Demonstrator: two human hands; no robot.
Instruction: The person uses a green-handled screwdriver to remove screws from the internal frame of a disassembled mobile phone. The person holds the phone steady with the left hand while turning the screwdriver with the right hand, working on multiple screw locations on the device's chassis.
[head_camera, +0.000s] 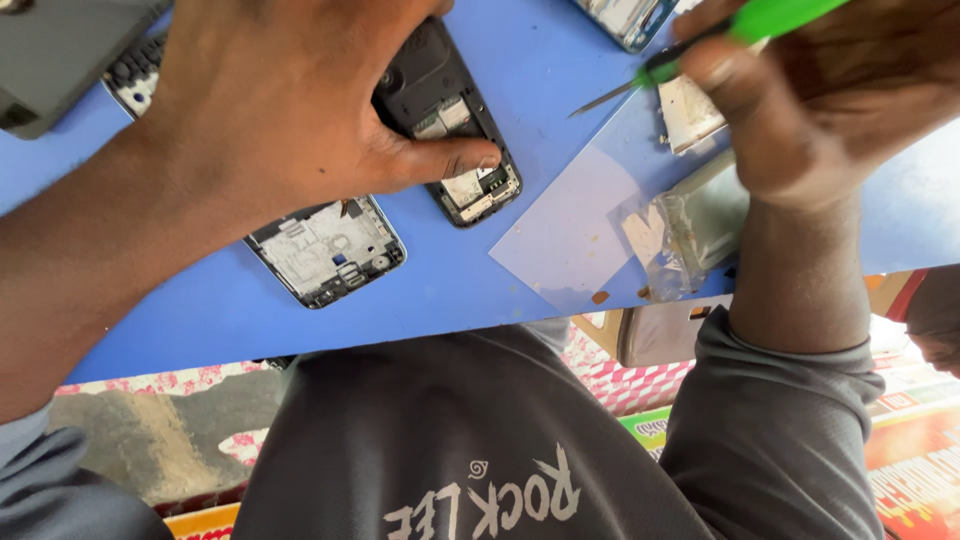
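Observation:
My left hand (270, 110) presses down on an opened black phone (470, 185) lying on the blue table (450, 290); the thumb rests on its lower circuit area. My right hand (820, 110) grips a green-handled screwdriver (770, 18), whose metal tip points left and hovers above the table, just right of the phone. A second phone frame (325, 250) with a bare silver inside lies below my left hand, untouched.
A clear plastic sheet (570, 230) lies right of the phone, with crumpled film (690, 225) and a small metal plate (690, 110) beside it. Another phone (625, 18) sits at the top edge. A dark grey device (50, 60) and a keypad (135, 75) lie top left.

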